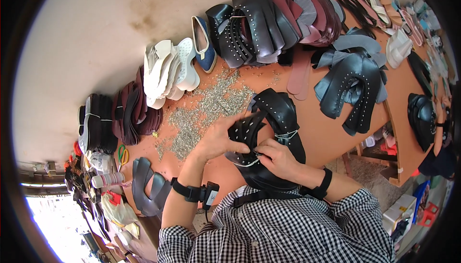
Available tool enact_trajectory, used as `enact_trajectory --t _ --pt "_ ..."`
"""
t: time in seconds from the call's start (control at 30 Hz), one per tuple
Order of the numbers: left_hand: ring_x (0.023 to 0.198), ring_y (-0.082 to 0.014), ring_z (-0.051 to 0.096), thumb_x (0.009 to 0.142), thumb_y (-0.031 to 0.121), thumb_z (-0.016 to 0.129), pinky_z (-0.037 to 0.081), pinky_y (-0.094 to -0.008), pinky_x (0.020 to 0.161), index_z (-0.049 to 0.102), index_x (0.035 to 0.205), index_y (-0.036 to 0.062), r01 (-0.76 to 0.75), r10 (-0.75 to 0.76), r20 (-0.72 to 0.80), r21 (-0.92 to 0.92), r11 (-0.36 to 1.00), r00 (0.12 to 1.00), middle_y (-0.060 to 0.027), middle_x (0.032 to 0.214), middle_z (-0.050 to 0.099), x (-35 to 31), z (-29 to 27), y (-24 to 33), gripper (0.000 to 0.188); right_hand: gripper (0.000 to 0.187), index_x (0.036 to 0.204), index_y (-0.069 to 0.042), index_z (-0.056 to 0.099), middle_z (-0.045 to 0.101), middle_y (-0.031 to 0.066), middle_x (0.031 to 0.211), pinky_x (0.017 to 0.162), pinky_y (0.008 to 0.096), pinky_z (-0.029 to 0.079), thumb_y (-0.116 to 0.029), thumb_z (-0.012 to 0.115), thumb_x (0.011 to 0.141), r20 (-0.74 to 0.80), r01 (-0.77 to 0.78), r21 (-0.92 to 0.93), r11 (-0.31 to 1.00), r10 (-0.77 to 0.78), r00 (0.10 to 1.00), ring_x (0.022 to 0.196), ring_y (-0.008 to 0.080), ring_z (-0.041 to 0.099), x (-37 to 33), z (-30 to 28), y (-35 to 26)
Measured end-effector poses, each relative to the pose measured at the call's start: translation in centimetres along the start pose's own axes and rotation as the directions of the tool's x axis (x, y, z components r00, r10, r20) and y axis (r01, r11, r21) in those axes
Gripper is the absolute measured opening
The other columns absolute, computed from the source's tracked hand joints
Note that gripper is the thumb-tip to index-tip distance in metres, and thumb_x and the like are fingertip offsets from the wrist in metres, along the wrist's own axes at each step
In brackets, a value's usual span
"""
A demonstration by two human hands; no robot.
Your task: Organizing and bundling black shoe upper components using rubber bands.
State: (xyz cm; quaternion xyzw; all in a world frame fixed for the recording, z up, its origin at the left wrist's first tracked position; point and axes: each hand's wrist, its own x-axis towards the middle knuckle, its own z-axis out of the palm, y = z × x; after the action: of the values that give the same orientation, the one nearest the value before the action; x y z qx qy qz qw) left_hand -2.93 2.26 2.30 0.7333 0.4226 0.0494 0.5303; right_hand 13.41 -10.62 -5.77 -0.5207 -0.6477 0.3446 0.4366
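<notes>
A bundle of black studded shoe uppers [273, 102] is in front of me at the table's near edge, curved pieces stacked together. White string wraps its right side and another loop shows low on its left. My left hand [217, 139] is closed on the left end of the bundle, thumb on top and the other fingers partly hidden behind. Close by, my right hand [278, 157] is closed at the same end, fingertips pinched against the uppers beside the lower string. Whether it also holds the string I cannot tell.
Loose silver studs [206, 107] spread over the orange table [331, 140]. Behind them stand white soles [187, 66], a blue shoe [205, 47] and stacked uppers [264, 23]. More studded uppers [353, 88] lie right, scissors [123, 155] left. Another person's arm [439, 128] shows far right.
</notes>
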Motion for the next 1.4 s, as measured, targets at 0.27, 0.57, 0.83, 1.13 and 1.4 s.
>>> enact_trajectory --t 0.27,0.57,0.83,1.13,1.4 --pt "0.1 -0.0302 0.048 0.046 -0.001 0.065 0.037 -0.0439 0.085 0.058 0.07 0.0057 -0.551 0.585 0.029 0.374 0.746 0.811 -0.0092 0.103 0.054 -5.1 2.2 -1.1 0.026 0.026 0.099 0.0 0.057 0.057 0.0103 0.087 0.068 0.0282 0.048 0.0 0.057 0.073 0.11 -0.194 0.239 0.951 0.172 0.979 0.076 0.0198 0.059 0.2 -1.5 1.2" --pt "0.124 -0.0373 0.032 0.043 0.01 0.076 0.031 -0.0457 0.098 0.063 0.078 0.0081 -0.362 0.393 -0.114 0.223 0.905 0.912 -0.0198 0.132 0.034 -6.9 1.6 -2.6 0.038 0.052 0.125 -0.004 0.044 0.054 0.01 0.085 0.063 0.0298 0.045 -0.01 0.057 0.076 0.482 -0.291 0.092 0.952 0.213 0.85 0.072 0.0174 0.056 2.4 -1.6 1.4" --pt "0.122 -0.0286 0.038 0.046 0.017 0.082 0.027 -0.0364 0.103 0.047 0.123 0.0046 -0.168 0.144 -0.107 -0.268 0.949 0.984 -0.0147 0.133 0.038 -3.8 -0.6 -1.9 0.086 0.043 0.123 -0.019 0.05 0.049 0.0146 0.091 0.071 0.038 0.047 -0.014 0.053 0.08 0.577 0.065 -0.206 0.976 0.068 0.814 0.082 0.031 0.056 2.5 -1.6 -1.3" --pt "0.075 -0.0257 0.057 0.046 -0.008 0.065 0.045 -0.0365 0.071 0.058 0.068 0.0023 -0.333 0.356 0.094 -0.2 0.922 0.93 -0.008 0.073 0.058 -8.5 3.1 -3.0 0.025 0.032 0.111 -0.01 0.055 0.049 0.0122 0.093 0.072 0.0343 0.046 -0.005 0.053 0.079 0.465 0.046 0.043 0.998 -0.06 0.883 0.088 0.0256 0.053 0.5 -2.2 -0.2" --pt "0.077 -0.0252 0.058 0.047 -0.01 0.064 0.045 -0.0321 0.067 0.056 0.069 0.0021 -0.455 0.457 -0.017 -0.129 0.881 0.889 -0.007 0.073 0.057 -8.9 4.5 -1.7 0.026 0.022 0.082 0.002 0.054 0.056 0.0162 0.086 0.069 0.0377 0.045 -0.02 0.058 0.082 0.442 -0.224 -0.086 0.971 0.239 0.865 0.077 0.0313 0.057 2.7 -1.3 -0.3"
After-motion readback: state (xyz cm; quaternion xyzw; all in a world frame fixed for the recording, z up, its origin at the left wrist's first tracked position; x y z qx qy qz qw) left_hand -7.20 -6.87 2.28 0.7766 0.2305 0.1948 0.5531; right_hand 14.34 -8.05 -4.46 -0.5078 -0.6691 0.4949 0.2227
